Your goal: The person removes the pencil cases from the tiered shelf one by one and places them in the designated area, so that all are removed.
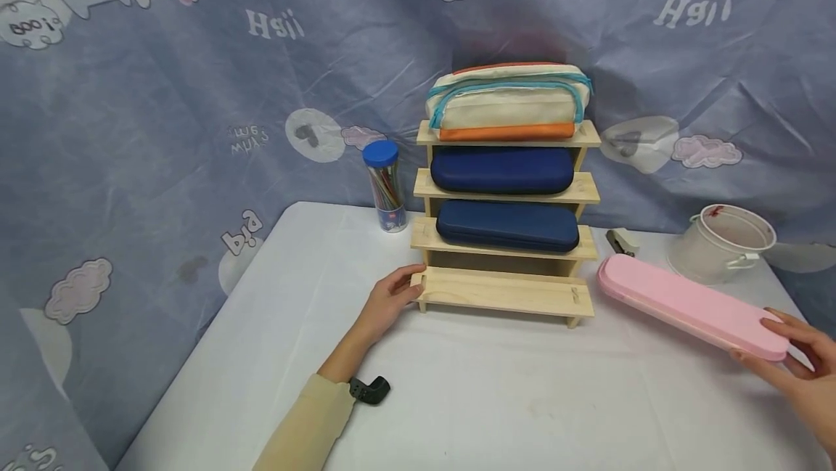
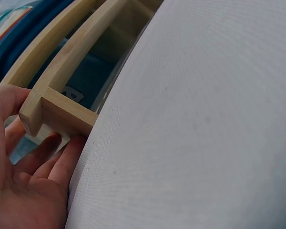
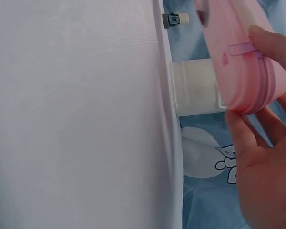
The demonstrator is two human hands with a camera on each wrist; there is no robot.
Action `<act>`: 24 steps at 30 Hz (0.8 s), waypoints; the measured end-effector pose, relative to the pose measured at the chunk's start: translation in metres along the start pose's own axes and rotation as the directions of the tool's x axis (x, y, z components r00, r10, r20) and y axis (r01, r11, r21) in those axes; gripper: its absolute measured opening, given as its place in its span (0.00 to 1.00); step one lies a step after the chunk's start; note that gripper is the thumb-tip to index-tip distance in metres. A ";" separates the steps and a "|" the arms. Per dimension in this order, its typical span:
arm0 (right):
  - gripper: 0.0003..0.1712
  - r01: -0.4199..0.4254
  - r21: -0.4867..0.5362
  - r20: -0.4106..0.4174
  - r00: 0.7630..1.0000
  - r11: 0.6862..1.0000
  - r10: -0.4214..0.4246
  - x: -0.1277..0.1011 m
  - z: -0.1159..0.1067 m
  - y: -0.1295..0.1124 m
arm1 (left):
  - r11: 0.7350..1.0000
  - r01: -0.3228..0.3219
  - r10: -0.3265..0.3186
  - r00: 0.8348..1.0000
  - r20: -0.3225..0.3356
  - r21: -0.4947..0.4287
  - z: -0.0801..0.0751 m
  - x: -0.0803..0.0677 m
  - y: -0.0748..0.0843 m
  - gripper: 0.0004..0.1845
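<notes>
A stepped wooden rack [image 1: 503, 292] stands at the back of the table. My left hand [image 1: 390, 300] grips the left end of its lowest board; in the left wrist view the hand [image 2: 35, 162] has its fingers about the board's end [image 2: 62, 109]. On the upper tiers lie a navy pencil case [image 1: 508, 226], a dark blue pencil case [image 1: 503, 170] and, topmost, a cream pouch [image 1: 512, 104] with blue zips. At the right my right hand [image 1: 800, 366] holds a long pink pencil case [image 1: 695, 304] by its near end. Its zip [image 3: 267, 81] shows in the right wrist view.
Left of the rack stands a clear tube of pencils [image 1: 387, 191] with a blue lid. A stapler [image 1: 622, 241] and a white bucket [image 1: 721, 242] are behind the pink case. Patterned cloth [image 1: 163, 130] hangs around the white table [image 1: 522, 398].
</notes>
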State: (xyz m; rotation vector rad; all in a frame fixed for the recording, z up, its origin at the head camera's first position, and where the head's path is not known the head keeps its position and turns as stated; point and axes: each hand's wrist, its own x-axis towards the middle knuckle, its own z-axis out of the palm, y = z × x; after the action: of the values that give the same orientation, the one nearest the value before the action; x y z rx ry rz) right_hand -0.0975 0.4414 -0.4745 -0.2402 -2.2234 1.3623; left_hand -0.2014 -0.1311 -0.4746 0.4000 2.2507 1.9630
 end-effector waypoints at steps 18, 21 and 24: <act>0.43 -0.003 -0.413 0.309 0.940 0.911 0.143 -0.001 0.002 0.029 | 1.000 -0.003 0.003 1.000 -0.010 -0.004 0.002 0.000 -0.001 0.22; 0.44 0.070 -0.431 0.352 0.931 0.900 0.097 -0.003 0.003 0.033 | 1.000 -0.004 0.004 1.000 -0.012 0.002 0.002 0.000 -0.001 0.22; 0.44 0.098 -0.427 0.377 0.923 0.899 0.079 -0.002 0.005 0.033 | 1.000 -0.016 0.016 1.000 -0.020 -0.001 0.002 -0.001 -0.002 0.22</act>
State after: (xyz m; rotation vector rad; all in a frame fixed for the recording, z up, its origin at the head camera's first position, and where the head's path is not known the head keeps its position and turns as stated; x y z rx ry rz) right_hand -0.1022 0.4521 -0.5054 -0.1201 -2.8526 0.9386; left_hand -0.2006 -0.1302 -0.4773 0.4011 2.2655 1.9841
